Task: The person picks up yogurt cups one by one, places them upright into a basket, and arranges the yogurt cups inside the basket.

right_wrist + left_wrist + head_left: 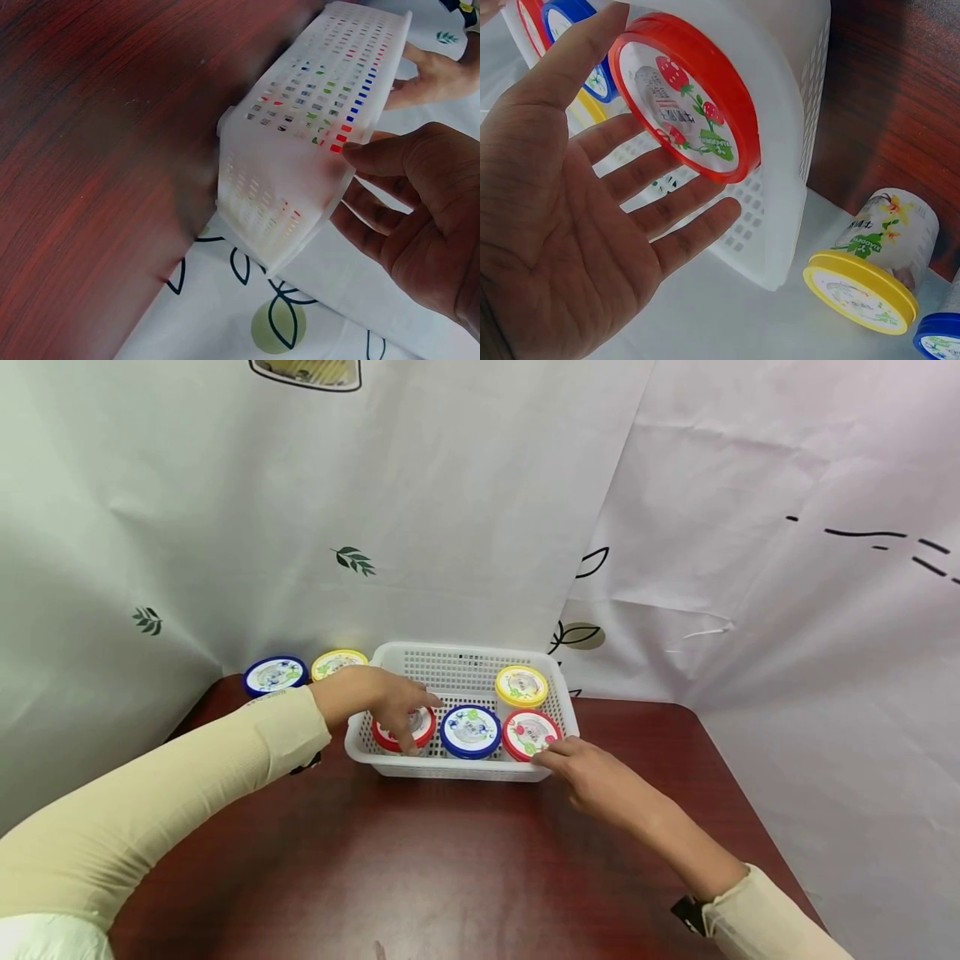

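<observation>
Along the far part of the dark red surface [465, 868], a white basket [450, 766] holds four tubs: a red-lidded tub [686, 105] at left, a blue-lidded tub [470, 731] in the middle, a second red-lidded tub [528, 732] at near right and a yellow-lidded tub [521, 683] just beyond it. The left grip [382, 696] is spread wide around the left red lid; whether it touches is unclear. The right grip [596, 777] holds the basket's near right rim, thumb outside. Left of the basket stand another yellow-lidded tub [874, 259] and another blue-lidded tub [275, 676].
</observation>
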The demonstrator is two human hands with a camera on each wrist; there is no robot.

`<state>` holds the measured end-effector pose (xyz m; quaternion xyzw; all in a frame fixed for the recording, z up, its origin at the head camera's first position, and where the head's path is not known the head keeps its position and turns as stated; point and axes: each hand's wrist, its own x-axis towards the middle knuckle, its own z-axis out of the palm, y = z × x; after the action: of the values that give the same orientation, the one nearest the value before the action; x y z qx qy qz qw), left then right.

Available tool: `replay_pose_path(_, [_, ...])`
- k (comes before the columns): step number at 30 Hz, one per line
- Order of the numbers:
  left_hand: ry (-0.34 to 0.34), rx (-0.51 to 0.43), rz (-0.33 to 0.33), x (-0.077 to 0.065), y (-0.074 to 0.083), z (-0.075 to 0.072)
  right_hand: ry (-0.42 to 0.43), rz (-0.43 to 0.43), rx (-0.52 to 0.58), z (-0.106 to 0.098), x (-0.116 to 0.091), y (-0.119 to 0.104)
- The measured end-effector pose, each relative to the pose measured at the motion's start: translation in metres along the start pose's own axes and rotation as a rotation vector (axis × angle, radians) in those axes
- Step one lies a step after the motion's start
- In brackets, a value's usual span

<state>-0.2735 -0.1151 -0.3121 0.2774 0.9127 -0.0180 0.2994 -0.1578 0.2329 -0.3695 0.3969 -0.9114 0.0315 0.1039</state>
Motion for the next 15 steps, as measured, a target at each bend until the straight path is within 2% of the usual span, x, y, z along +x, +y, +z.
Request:
replay_pose_path(6, [0.013, 0.010, 0.014, -0.008, -0.001, -0.005, 0.020, -0.018, -0.002, 0.000, 0.000, 0.000])
replay_pose_path(11, [0.004, -0.025, -0.020, -0.012, -0.004, -0.009, 0.032, -0.029, -0.007, 0.000, -0.001, 0.000])
replay_pose_path(15, [0.003, -0.012, -0.016, -0.014, -0.004, -0.010, 0.035, -0.031, -0.012, 0.001, -0.001, 0.000])
